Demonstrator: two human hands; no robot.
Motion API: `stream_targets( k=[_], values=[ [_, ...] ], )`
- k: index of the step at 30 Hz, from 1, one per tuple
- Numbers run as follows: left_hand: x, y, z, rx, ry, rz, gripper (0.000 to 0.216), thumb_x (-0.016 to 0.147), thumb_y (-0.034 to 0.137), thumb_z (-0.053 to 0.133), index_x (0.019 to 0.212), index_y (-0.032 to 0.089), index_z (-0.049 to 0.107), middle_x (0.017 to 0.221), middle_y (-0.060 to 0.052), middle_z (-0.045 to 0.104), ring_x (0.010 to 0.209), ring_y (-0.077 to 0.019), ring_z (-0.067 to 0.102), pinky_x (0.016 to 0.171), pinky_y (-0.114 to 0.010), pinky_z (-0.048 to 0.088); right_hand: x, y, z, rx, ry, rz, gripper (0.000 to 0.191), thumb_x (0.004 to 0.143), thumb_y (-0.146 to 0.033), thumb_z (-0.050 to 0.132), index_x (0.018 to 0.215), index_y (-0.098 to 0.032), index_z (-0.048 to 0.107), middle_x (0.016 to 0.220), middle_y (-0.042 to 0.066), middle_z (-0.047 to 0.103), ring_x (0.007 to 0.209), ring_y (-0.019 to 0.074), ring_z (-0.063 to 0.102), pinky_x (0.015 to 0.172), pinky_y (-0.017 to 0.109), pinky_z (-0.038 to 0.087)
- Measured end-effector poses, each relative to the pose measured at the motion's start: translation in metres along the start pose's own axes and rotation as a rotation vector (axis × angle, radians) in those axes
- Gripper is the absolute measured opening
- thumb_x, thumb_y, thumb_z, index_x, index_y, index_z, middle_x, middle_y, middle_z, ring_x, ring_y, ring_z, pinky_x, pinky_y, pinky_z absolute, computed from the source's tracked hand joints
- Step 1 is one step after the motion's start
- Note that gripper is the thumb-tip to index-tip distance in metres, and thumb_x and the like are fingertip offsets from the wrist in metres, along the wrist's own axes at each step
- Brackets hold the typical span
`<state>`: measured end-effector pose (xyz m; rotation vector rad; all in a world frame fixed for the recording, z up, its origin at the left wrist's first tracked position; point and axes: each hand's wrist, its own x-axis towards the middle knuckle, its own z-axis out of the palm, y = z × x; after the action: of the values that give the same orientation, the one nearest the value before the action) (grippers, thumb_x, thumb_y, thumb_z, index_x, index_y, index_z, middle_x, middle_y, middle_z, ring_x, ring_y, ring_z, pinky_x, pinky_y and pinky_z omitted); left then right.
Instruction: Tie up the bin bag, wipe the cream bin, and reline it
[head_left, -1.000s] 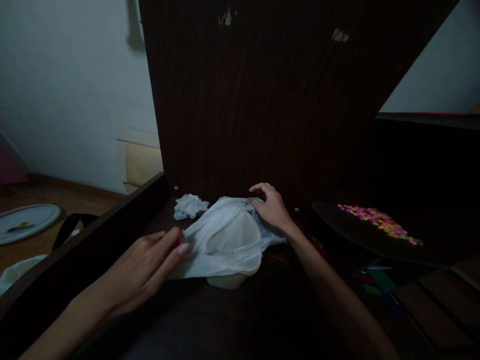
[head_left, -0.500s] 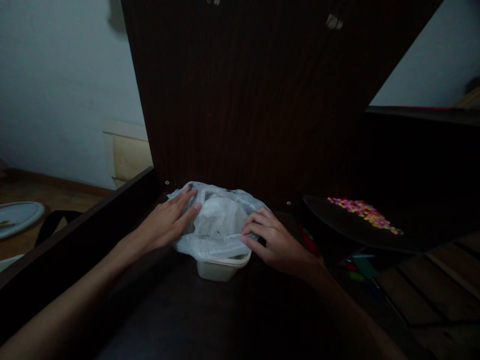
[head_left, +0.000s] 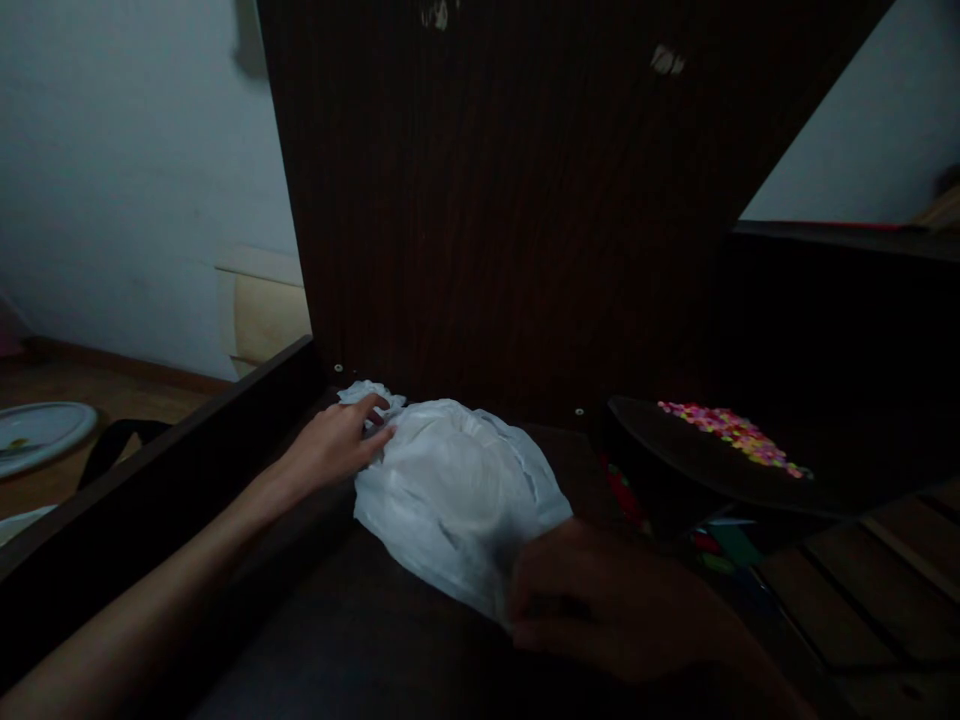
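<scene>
Your left hand [head_left: 341, 437] is loosely spread, fingertips at the side of the white bag [head_left: 457, 475], gripping nothing visible. Your right hand [head_left: 592, 600] is curled at the bag's near edge; too dark and blurred to tell whether it grips. The bag lies between your hands on a dark surface [head_left: 352, 620]. Just beyond your left fingers sits a crumpled white bundle [head_left: 373, 390]; well past your right hand, colourful bits [head_left: 735, 435].

Bag [head_left: 457, 470]: white, thin and wrinkled, swelling into a rounded mound at the middle, with loose edges spread around. Lies low and wide just in front of the panel [head_left: 510, 210], stretching away from its foot toward the near right, with the tapering near corner shadowed and partly hidden. Wad [head_left: 367, 390]: also white, much smaller, crumpled; sits close to the panel's foot, near its left end, partly hidden.
</scene>
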<state>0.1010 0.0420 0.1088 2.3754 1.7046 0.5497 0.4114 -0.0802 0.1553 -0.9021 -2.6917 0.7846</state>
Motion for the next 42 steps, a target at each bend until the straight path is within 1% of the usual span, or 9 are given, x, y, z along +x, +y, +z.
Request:
stream_targets(
  k=[4, 8, 10, 13, 17, 23, 30, 36, 42],
  values=[
    [-0.001, 0.002, -0.008, -0.054, 0.089, 0.039, 0.034, 0.088, 0.042, 0.054, 0.110, 0.019, 0.066, 0.095, -0.008, 0.077, 0.081, -0.0265, 0.074, 0.070, -0.033, 0.054, -0.002, 0.014, 0.010, -0.036, -0.100, 0.092, 0.016, 0.087, -0.035, 0.079, 0.098, -0.024, 0.078, 0.094, 0.000, 0.079, 0.085, 0.0170, 0.073, 0.075, 0.026, 0.049],
    [-0.009, 0.013, -0.015, -0.251, 0.297, 0.204, 0.025, 0.092, 0.039, 0.054, 0.093, 0.019, 0.068, 0.085, -0.004, 0.069, 0.066, -0.0172, 0.063, 0.061, -0.028, 0.049, 0.003, 0.018, 0.011, -0.145, 0.183, 0.246, 0.019, 0.093, -0.043, 0.071, 0.091, -0.024, 0.074, 0.085, -0.001, 0.076, 0.084, 0.0184, 0.071, 0.079, 0.030, 0.048],
    [-0.017, 0.021, -0.018, -0.308, 0.334, 0.306, 0.025, 0.095, 0.038, 0.055, 0.089, 0.019, 0.069, 0.084, -0.004, 0.066, 0.067, -0.0160, 0.060, 0.061, -0.027, 0.049, 0.008, 0.018, 0.015, -0.215, 0.326, 0.267, 0.026, 0.097, -0.049, 0.064, 0.102, -0.024, 0.072, 0.085, 0.001, 0.075, 0.082, 0.0194, 0.070, 0.077, 0.031, 0.048],
    [-0.032, 0.033, -0.021, -0.336, 0.237, 0.487, 0.022, 0.096, 0.036, 0.061, 0.100, 0.019, 0.074, 0.097, -0.005, 0.067, 0.087, -0.0190, 0.065, 0.077, -0.029, 0.054, 0.017, 0.019, 0.026, -0.367, 0.387, 0.202, 0.039, 0.097, -0.054, 0.061, 0.125, -0.027, 0.066, 0.103, 0.005, 0.076, 0.089, 0.0219, 0.071, 0.076, 0.033, 0.047],
    [-0.048, 0.035, -0.017, -0.315, 0.106, 0.593, 0.024, 0.095, 0.032, 0.067, 0.115, 0.021, 0.073, 0.108, -0.006, 0.065, 0.102, -0.0208, 0.064, 0.090, -0.032, 0.054, 0.024, 0.022, 0.039, -0.509, 0.374, 0.118, 0.022, 0.104, -0.039, 0.053, 0.101, -0.026, 0.071, 0.083, 0.000, 0.071, 0.067, 0.0149, 0.065, 0.060, 0.028, 0.037],
    [-0.061, 0.029, -0.002, -0.353, 0.186, 0.652, 0.012, 0.099, 0.018, 0.061, 0.101, 0.021, 0.072, 0.099, -0.003, 0.065, 0.096, -0.0165, 0.062, 0.086, -0.027, 0.053, 0.024, 0.021, 0.043, -0.544, 0.611, -0.146, 0.029, 0.108, -0.024, 0.044, 0.091, -0.019, 0.068, 0.074, 0.000, 0.067, 0.059, 0.0119, 0.058, 0.055, 0.028, 0.033],
    [-0.062, 0.023, 0.002, -0.229, 0.237, 0.588, 0.036, 0.102, 0.024, 0.056, 0.137, 0.023, 0.060, 0.133, -0.009, 0.062, 0.122, -0.0238, 0.059, 0.106, -0.039, 0.049, 0.007, 0.013, 0.034, -0.257, 0.382, -0.200, 0.021, 0.103, -0.017, 0.051, 0.095, -0.023, 0.070, 0.092, -0.001, 0.074, 0.077, 0.0108, 0.067, 0.068, 0.026, 0.040],
    [-0.061, 0.022, 0.002, -0.233, 0.278, 0.630, 0.014, 0.100, 0.017, 0.057, 0.099, 0.020, 0.071, 0.121, -0.007, 0.066, 0.111, -0.0211, 0.061, 0.100, -0.034, 0.051, -0.001, 0.019, 0.034, -0.113, 0.113, -0.088, 0.016, 0.096, -0.018, 0.064, 0.083, -0.021, 0.073, 0.081, -0.002, 0.072, 0.069, 0.0105, 0.064, 0.063, 0.026, 0.037],
    [-0.075, 0.024, -0.004, -0.246, 0.414, 0.711, 0.015, 0.097, 0.007, 0.056, 0.101, 0.018, 0.065, 0.108, -0.007, 0.070, 0.104, -0.0193, 0.063, 0.092, -0.031, 0.053, 0.004, 0.034, 0.042, -0.181, 0.094, 0.048, 0.013, 0.096, -0.020, 0.065, 0.091, -0.023, 0.076, 0.084, -0.002, 0.074, 0.072, 0.0129, 0.066, 0.066, 0.029, 0.035]
  ],
)
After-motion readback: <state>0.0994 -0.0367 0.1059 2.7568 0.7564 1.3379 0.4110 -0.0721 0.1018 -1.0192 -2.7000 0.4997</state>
